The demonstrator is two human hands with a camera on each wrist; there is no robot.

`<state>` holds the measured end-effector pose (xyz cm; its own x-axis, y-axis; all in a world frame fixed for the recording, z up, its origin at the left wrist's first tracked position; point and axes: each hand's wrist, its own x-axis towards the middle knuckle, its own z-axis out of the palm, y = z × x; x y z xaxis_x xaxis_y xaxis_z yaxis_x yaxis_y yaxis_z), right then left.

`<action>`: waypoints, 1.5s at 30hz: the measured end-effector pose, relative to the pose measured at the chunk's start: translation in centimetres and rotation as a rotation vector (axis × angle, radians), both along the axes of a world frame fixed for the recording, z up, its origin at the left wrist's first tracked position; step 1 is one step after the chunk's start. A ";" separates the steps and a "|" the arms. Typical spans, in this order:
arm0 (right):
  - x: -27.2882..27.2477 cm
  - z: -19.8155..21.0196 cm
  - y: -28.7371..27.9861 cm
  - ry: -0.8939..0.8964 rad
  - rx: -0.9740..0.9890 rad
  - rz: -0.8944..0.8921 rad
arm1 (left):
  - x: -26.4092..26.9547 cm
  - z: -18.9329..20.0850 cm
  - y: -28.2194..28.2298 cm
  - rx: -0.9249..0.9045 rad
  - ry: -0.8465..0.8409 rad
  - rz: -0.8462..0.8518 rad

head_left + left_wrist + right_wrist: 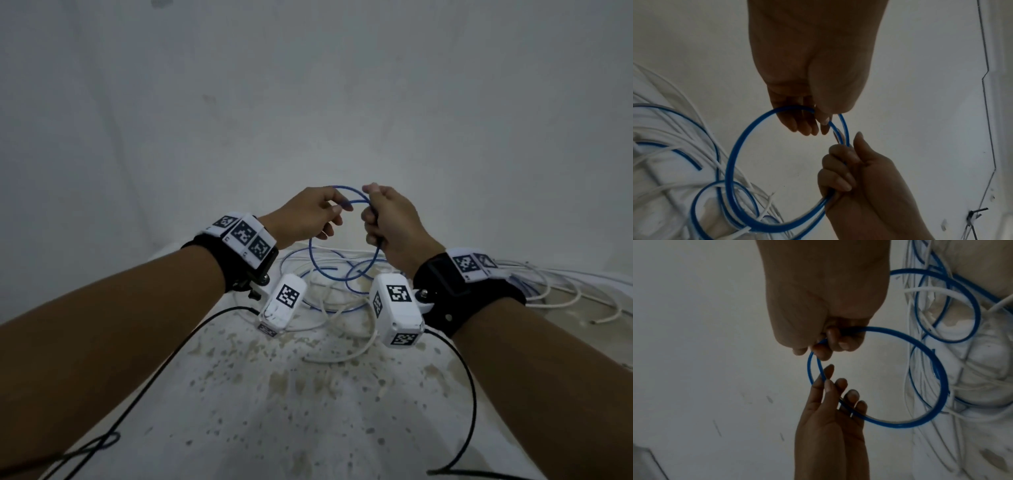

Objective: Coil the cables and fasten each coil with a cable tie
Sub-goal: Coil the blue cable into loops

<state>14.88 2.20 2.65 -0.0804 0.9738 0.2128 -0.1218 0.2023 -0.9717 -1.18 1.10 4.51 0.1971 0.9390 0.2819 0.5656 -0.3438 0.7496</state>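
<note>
The right hand (pixel 387 222) is fisted around one side of a thin blue plastic-sheathed cable (pixel 317 263), held up as a round loop. Opposite that fist, the left hand (pixel 305 216) pinches the loop's top between thumb and fingertips (pixel 828 384) (other fingers relaxed). Below both grips the cable trails onto tangled white cables (pixel 325 308) on a stained white table (pixel 291 394).

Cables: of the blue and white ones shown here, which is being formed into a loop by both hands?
The blue cable: right hand grips its raised loop, left hand pinches it. The white cables lie untouched on the table.
</note>
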 end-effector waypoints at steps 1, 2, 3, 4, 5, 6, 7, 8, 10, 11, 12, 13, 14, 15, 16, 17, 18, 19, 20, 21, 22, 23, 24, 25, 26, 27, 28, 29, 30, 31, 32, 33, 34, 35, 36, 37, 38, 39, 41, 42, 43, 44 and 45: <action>-0.3 -0.2 -0.1 -0.068 -0.003 0.015 | -0.1 -0.1 -0.2 0.018 0.005 -0.009; -0.5 -0.3 -0.2 -0.119 -0.007 0.032 | -0.2 -0.1 -0.4 0.031 0.006 -0.010; -0.7 -0.6 -0.4 -0.143 -0.012 0.042 | -0.3 -0.1 -0.6 0.036 0.003 -0.007; -0.9 -0.7 -0.5 -0.139 -0.017 0.041 | -0.4 -0.2 -0.8 0.035 -0.005 -0.002; -1.0 -0.8 -0.6 -0.118 -0.019 0.025 | -0.5 -0.4 -0.9 0.029 -0.021 0.006; -1.0 -0.8 -0.6 -0.087 -0.020 -0.009 | -0.6 -0.6 -1.0 0.016 -0.044 0.020; -0.8 -0.9 -0.7 -0.055 -0.022 -0.053 | -0.8 -0.8 -1.2 -0.004 -0.073 0.038; -0.6 -0.8 -0.7 -0.023 -0.027 -0.097 | -1.1 -1.2 -1.3 -0.027 -0.107 0.048; 0.2 -0.9 -0.8 0.033 -0.035 -0.146 | -1.6 -1.9 -1.6 -0.056 -0.166 0.037; 0.5 -0.9 -1.0 0.053 -0.037 -0.144 | -1.7 -2.0 -1.8 -0.052 -0.178 0.028; 0.6 -1.0 -1.3 0.064 -0.041 -0.129 | -1.8 -2.1 -1.9 -0.042 -0.177 0.021; 0.6 -1.1 -1.6 0.062 -0.045 -0.107 | -1.7 -2.1 -2.0 -0.025 -0.173 0.014; 0.4 -1.2 -1.9 0.049 -0.044 -0.083 | -1.6 -2.1 -2.0 -0.006 -0.168 0.006; 0.1 -1.3 -2.2 0.033 -0.040 -0.057 | -1.3 -1.9 -2.1 0.010 -0.163 -0.003; -0.2 -1.3 -2.5 0.016 -0.034 -0.033 | -0.9 -1.8 -2.1 0.024 -0.160 -0.011; -0.5 -1.2 -2.7 0.002 -0.027 -0.012 | -0.6 -1.7 -2.1 0.034 -0.160 -0.020; -0.8 -1.2 -2.8 -0.014 -0.020 0.006 | -0.4 -1.7 -2.1 0.040 -0.161 -0.030; -1.0 -1.1 -2.9 -0.034 -0.013 0.024 | -0.2 -1.7 -2.1 0.044 -0.162 -0.038; -1.2 -1.0 -3.0 -0.060 -0.006 0.040 | -0.2 -1.8 -2.1 0.045 -0.167 -0.041; -1.4 -0.9 -3.1 -0.086 -0.002 0.050 | -0.3 -1.8 -2.1 0.039 -0.181 -0.044; -1.5 -0.9 -3.1 -0.108 -0.001 0.053 | -0.4 -1.9 -2.2 0.024 -0.205 -0.047; -1.6 -0.9 -3.1 -0.122 -0.001 0.053 | -0.5 -2.0 -2.2 -0.004 -0.243 -0.052; -1.6 -0.9 -3.0 -0.129 -0.002 0.055 | -0.6 -2.0 -2.2 -0.054 -0.298 -0.057; -1.6 -0.9 -3.0 -0.131 -0.002 0.060 | -0.7 -2.0 -2.2 -0.129 -0.373 -0.070; -1.5 -1.0 -3.1 -0.131 0.000 0.070 | -0.8 -1.9 -2.3 -0.219 -0.460 -0.088; -1.5 -1.1 -3.2 -0.134 0.004 0.084 | -0.9 -1.9 -2.4 -0.298 -0.533 -0.107; -1.5 -1.1 -3.3 -0.143 0.010 0.102 | -1.0 -1.8 -2.5 -0.342 -0.568 -0.111; -1.5 -1.1 -3.4 -0.158 0.014 0.118 | -1.0 -1.8 -2.5 -0.345 -0.569 -0.099; -1.5 -1.1 -3.5 -0.173 0.016 0.127 | -1.0 -1.9 -2.4 -0.320 -0.552 -0.078; -1.5 -1.1 -3.7 -0.182 0.014 0.127 | -0.9 -2.0 -2.4 -0.285 -0.526 -0.056; -1.5 -1.1 -3.8 -0.180 0.007 0.118 | -0.9 -2.0 -2.5 -0.252 -0.500 -0.041; -1.5 -1.2 -3.9 -0.166 -0.005 0.102 | -0.8 -2.1 -2.5 -0.223 -0.481 -0.031; -1.5 -1.2 -4.0 -0.137 -0.023 0.083 | -0.7 -2.2 -2.6 -0.198 -0.473 -0.022; -1.5 -1.2 -4.1 -0.096 -0.043 0.062 | -0.7 -2.2 -2.6 -0.179 -0.476 -0.009; -1.5 -1.2 -4.2 -0.049 -0.059 0.042 | -0.7 -2.2 -2.6 -0.167 -0.490 0.006; -1.5 -1.2 -4.3 -0.007 -0.066 0.022 | -0.8 -2.3 -2.6 -0.158 -0.511 0.015; -1.6 -1.3 -4.2 0.026 -0.066 0.000 | -0.9 -2.4 -2.6 -0.151 -0.528 0.014; -1.8 -1.3 -4.2 0.052 -0.063 -0.021 | -1.0 -2.5 -2.6 -0.142 -0.533 0.007; -2.1 -1.2 -4.0 0.095 -0.066 -0.041 | -1.3 -2.6 -2.7 -0.117 -0.514 -0.012; -2.2 -1.2 -3.9 0.113 -0.071 -0.039 | -1.4 -2.7 -2.8 -0.100 -0.504 -0.018; -2.4 -1.2 -3.9 0.125 -0.073 -0.029 | -1.6 -2.8 -2.8 -0.074 -0.497 -0.019; -2.6 -1.2 -3.9 0.130 -0.073 -0.016 | -1.7 -2.9 -2.9 -0.040 -0.491 -0.018; -2.8 -1.3 -4.0 0.126 -0.070 -0.002 | -1.8 -3.0 -2.9 -0.001 -0.490 -0.012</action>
